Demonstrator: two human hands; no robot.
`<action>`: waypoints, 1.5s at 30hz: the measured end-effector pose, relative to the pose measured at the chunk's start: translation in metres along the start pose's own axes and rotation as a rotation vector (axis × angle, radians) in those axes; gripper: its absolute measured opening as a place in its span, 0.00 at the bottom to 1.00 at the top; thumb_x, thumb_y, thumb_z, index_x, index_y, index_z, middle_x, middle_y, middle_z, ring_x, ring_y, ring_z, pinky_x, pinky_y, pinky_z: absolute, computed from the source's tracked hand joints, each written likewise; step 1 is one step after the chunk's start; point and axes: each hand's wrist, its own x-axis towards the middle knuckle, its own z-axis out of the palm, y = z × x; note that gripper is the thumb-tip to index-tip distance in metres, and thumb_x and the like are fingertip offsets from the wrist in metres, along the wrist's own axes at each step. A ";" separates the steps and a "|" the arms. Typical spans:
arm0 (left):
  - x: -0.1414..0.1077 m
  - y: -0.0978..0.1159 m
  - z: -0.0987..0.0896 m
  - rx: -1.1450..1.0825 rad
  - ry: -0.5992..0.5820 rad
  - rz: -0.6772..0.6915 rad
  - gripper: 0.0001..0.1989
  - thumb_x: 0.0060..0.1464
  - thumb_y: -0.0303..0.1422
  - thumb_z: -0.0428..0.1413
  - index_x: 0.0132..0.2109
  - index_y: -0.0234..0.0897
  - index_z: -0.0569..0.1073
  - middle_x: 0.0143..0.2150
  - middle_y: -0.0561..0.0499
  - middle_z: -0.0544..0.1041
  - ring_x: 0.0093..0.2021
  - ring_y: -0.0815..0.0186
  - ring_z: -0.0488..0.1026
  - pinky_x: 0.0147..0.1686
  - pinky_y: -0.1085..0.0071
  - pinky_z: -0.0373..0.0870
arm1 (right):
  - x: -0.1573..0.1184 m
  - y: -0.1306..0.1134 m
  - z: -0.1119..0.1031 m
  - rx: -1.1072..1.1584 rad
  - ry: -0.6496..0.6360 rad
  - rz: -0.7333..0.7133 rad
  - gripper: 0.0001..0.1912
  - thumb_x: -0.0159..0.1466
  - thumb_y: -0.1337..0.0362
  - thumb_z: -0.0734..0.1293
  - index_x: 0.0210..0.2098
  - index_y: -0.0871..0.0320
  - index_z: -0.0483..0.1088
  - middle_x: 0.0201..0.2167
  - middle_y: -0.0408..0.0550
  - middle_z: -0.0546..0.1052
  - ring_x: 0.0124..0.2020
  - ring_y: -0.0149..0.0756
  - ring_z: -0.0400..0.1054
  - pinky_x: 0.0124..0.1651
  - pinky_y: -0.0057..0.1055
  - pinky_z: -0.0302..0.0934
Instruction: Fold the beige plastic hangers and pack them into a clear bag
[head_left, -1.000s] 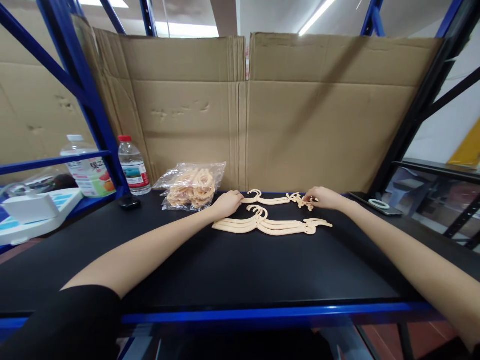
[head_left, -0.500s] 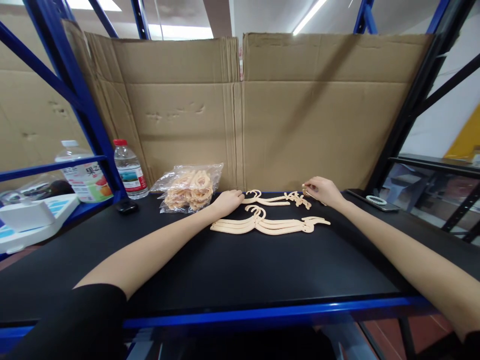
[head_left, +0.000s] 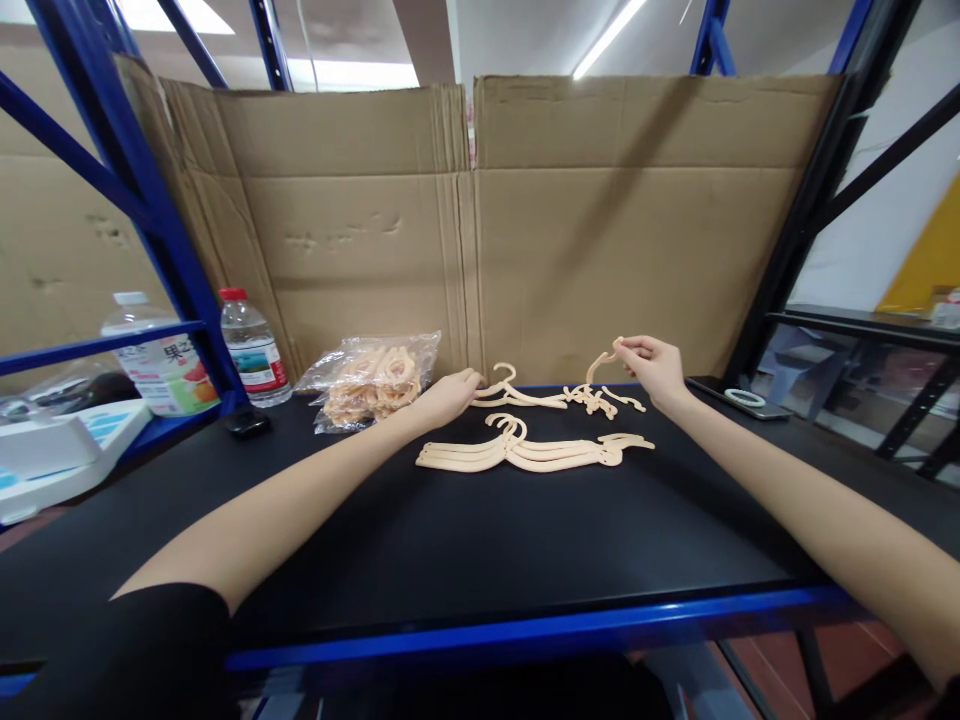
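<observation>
My left hand point(head_left: 450, 395) is at the back, fingers closed around the left end of a cream plastic clothes hanger point(head_left: 536, 402) whose hook points up. My right hand point(head_left: 654, 368) pinches one end of a curved cream hanger hook point(head_left: 598, 364), raised over a loose pile of similar hooks point(head_left: 591, 401). In front of both hands lies a row of nested cream hangers point(head_left: 466, 456), their hooks toward the back. At that row's right end rests a separate cream piece point(head_left: 626, 441).
A clear plastic bag of cream parts point(head_left: 373, 380) stands beside my left forearm. Farther left are a red-capped water bottle point(head_left: 255, 350) and a black mouse-like object point(head_left: 249, 421). A phone with a white ring point(head_left: 742, 398) lies right. Cardboard point(head_left: 360, 230) walls the back.
My right hand has risen from the pile, drawing a curved hook up in its fingertips. My left hand has shifted slightly left. The view has tilted a little.
</observation>
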 end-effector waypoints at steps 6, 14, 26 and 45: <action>-0.023 0.011 -0.014 -0.119 0.151 -0.037 0.14 0.62 0.27 0.40 0.51 0.34 0.65 0.44 0.45 0.65 0.37 0.65 0.70 0.40 0.69 0.68 | -0.028 -0.041 0.012 0.248 -0.147 0.142 0.19 0.49 0.51 0.71 0.32 0.58 0.67 0.23 0.47 0.74 0.21 0.33 0.68 0.23 0.29 0.62; -0.083 0.056 -0.035 -0.391 0.302 -0.022 0.10 0.63 0.29 0.41 0.46 0.36 0.66 0.42 0.46 0.66 0.42 0.65 0.68 0.43 0.69 0.68 | -0.088 -0.076 0.022 0.443 -0.395 0.336 0.16 0.49 0.57 0.74 0.30 0.59 0.68 0.32 0.51 0.76 0.28 0.33 0.68 0.26 0.28 0.63; -0.104 0.073 -0.031 -0.607 0.181 -0.180 0.07 0.61 0.32 0.44 0.45 0.38 0.61 0.40 0.46 0.74 0.40 0.61 0.73 0.40 0.65 0.71 | -0.103 -0.070 0.008 0.526 -0.522 0.450 0.19 0.47 0.62 0.77 0.35 0.59 0.69 0.28 0.43 0.73 0.31 0.33 0.71 0.39 0.32 0.66; -0.107 0.072 -0.032 -0.629 0.200 -0.174 0.06 0.60 0.30 0.45 0.44 0.38 0.62 0.37 0.48 0.74 0.37 0.63 0.73 0.39 0.65 0.70 | -0.097 -0.065 0.000 0.604 -0.832 0.720 0.12 0.55 0.63 0.73 0.29 0.60 0.65 0.36 0.52 0.75 0.40 0.41 0.73 0.43 0.34 0.68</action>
